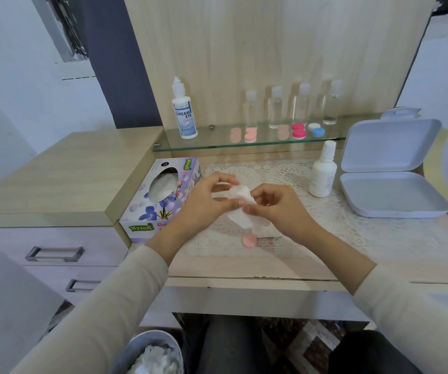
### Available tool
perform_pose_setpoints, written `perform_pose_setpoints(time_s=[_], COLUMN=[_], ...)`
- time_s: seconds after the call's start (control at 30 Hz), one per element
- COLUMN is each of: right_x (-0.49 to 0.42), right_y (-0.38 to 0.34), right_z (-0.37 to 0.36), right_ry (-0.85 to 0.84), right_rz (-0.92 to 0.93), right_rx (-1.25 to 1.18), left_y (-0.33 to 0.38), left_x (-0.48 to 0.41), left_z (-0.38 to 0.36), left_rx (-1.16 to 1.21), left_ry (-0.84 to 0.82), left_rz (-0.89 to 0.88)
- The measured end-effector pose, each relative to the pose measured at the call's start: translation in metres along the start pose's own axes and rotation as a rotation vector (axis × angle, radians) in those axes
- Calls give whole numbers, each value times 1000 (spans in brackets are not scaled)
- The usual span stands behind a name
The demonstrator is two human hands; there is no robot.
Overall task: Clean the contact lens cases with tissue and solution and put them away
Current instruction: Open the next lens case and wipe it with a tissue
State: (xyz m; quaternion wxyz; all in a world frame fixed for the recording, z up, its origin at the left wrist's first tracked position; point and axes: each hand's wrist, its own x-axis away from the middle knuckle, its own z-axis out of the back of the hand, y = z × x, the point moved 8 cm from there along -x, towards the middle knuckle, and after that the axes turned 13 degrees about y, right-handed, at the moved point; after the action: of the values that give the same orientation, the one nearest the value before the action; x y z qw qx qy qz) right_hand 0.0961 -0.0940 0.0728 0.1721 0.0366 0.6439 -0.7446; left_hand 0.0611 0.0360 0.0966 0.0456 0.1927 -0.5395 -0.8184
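Note:
Both my hands hold a white tissue [240, 201] above the lace mat. My left hand [206, 201] curls its fingers round the tissue's upper part, and something pale is partly wrapped inside it. My right hand [274, 206] pinches the tissue's right edge. A pink lens-case cap [249, 241] lies on the mat just below the hands. Next to it sits a white piece [267, 230], half hidden by my right wrist. A white solution bottle [322, 171] stands to the right. On the glass shelf lie a pink case [250, 134], a red case [298, 130] and a blue and white case [316, 129].
A floral tissue box [161, 195] sits left of the hands. An open white storage box [390, 168] is at the right. The Dream Eye bottle [183, 112] and several clear bottles [275, 109] stand on the shelf. A bin with used tissues [154, 354] is below the desk, drawers at left.

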Motion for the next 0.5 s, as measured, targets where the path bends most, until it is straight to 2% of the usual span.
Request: perform_pose_setpoints(time_s=[0.1,0.3,0.37,0.47,0.5], right_x=[0,0,-3,-2,1], right_y=[5,16,24,39,44], right_z=[0,12,22,27,25], right_ry=[-16,-77,-77,-145,-169], right_rz=[-50,-124,-64,68,83], right_rx=[-23,39,261,757,834], left_y=[-8,-18,-25,-31,-32], left_x=[5,5,5,5,4], left_z=[-9,-7,-7,-10,-12], left_rx=[39,136,94,-27,-65], left_ry=[-79,0,-21,-97,-119], left_rz=[86,161,172,125,102])
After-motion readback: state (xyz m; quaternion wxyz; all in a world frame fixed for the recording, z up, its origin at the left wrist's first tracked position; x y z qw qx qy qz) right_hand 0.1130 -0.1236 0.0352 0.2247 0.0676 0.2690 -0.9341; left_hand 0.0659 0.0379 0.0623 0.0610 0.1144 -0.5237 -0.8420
